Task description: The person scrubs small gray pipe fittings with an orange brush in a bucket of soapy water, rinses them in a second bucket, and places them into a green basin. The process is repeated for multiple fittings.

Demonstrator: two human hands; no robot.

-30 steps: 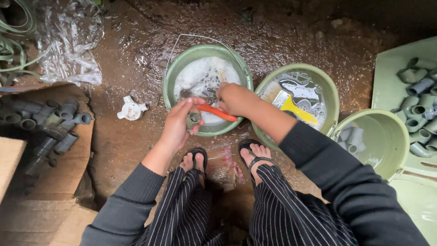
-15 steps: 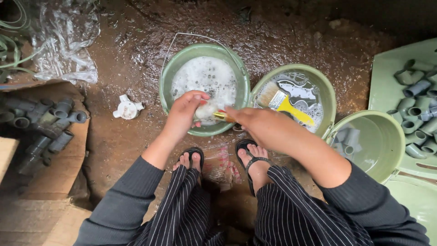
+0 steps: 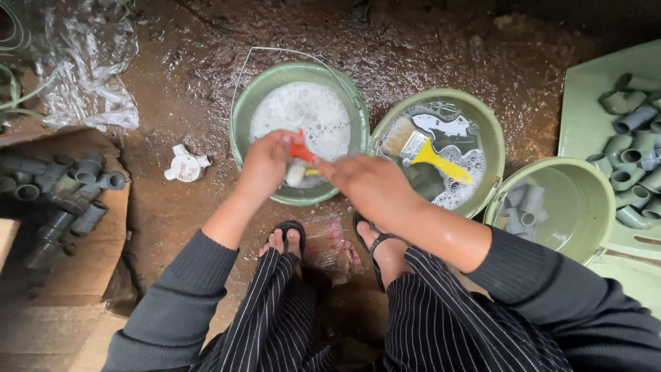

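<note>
Pipe piece, small, hard and soapy-slippery, sits pinched in my left hand while my right hand grips an orange brush over the foamy bucket.

Soft daylight, wet ground glinting, moving hands blurred, edges bowed
</note>
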